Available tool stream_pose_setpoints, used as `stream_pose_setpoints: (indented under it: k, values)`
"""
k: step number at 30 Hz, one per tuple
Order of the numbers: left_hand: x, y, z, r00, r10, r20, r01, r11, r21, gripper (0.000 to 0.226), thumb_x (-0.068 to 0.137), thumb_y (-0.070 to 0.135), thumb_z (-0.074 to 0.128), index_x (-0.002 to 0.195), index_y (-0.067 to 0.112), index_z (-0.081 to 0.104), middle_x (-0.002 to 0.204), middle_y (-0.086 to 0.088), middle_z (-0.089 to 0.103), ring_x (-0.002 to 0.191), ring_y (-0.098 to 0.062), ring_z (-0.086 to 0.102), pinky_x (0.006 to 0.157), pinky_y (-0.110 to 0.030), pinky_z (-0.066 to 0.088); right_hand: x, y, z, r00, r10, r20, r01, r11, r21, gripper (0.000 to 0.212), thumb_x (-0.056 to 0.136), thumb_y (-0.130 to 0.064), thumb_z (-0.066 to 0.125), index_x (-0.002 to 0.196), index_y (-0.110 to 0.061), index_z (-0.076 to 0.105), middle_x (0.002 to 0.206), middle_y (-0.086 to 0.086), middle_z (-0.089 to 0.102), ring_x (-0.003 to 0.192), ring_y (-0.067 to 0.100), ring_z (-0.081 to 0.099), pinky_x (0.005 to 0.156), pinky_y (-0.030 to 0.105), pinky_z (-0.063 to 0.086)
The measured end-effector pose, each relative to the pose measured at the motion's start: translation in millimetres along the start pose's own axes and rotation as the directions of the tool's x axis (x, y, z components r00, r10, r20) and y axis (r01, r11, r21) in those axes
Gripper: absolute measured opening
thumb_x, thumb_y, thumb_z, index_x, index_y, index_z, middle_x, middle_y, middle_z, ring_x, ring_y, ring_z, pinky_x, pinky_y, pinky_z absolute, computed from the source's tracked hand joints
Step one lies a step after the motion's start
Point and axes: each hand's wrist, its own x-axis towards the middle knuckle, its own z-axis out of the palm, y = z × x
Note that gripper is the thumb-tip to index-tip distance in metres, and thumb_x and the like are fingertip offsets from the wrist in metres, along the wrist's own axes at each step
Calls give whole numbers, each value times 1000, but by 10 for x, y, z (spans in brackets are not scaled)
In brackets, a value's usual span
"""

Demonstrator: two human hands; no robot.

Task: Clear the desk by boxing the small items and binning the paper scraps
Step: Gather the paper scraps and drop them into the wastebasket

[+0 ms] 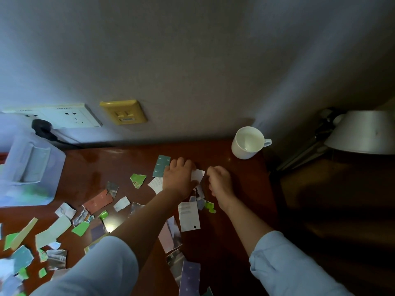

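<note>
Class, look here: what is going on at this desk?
A person in light blue sleeves is working at a glossy reddish-brown wooden desk. The left hand rests on a small white paper scrap; the right hand, curled, is beside it, grip unclear. Many torn coloured paper scraps lie scattered, mostly to the left. An empty white ceramic mug stands behind.

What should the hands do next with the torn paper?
Probably pick up the white scrap lying between the left hand and right hand: both hands are right beside it, and many other scraps litter the desk.
</note>
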Motion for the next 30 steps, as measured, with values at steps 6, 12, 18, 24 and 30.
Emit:
stream_pose_setpoints:
  k: [6,12,18,24,30]
  values:
    - [-6,-31,17,999,-11,-37,9,999,-50,51,84,43,65,124,21,44,126,-1,49,119,-22,44,98,-33,36,33,68,49,977,-209,-30,181,904,-387,18,93,-12,57,111,-15,58,96,0,64,88,16,60,68,23,42]
    - [-29,-64,58,998,-9,-57,5,998,-64,51,85,44,64,125,21,43,127,-1,50,118,-22,44,99,-33,35,93,58,122,987,-160,-34,136,918,-372,17,92,-13,62,108,-8,62,100,6,66,93,22,63,75,30,49]
    - [-76,-77,95,993,0,-117,-12,995,-101,44,88,41,60,125,22,45,123,0,54,114,-21,48,97,-32,37,92,22,188,984,-154,92,178,899,-400,22,94,-20,60,73,-15,57,67,-1,55,65,17,53,57,25,37]
    - [-132,-262,-8,956,-137,-258,64,960,-273,30,89,29,61,118,23,54,111,2,60,103,-19,54,86,-36,47,26,-60,277,981,-193,-33,187,973,-134,15,91,-11,55,77,-8,51,71,10,53,65,21,51,52,25,36]
    - [-143,-495,-109,897,-371,-240,325,922,-210,50,89,41,60,130,15,46,133,-9,43,121,-28,42,98,-39,39,-68,-228,422,988,130,85,-150,942,300,7,94,-8,50,90,-9,55,85,14,64,76,26,67,63,35,57]
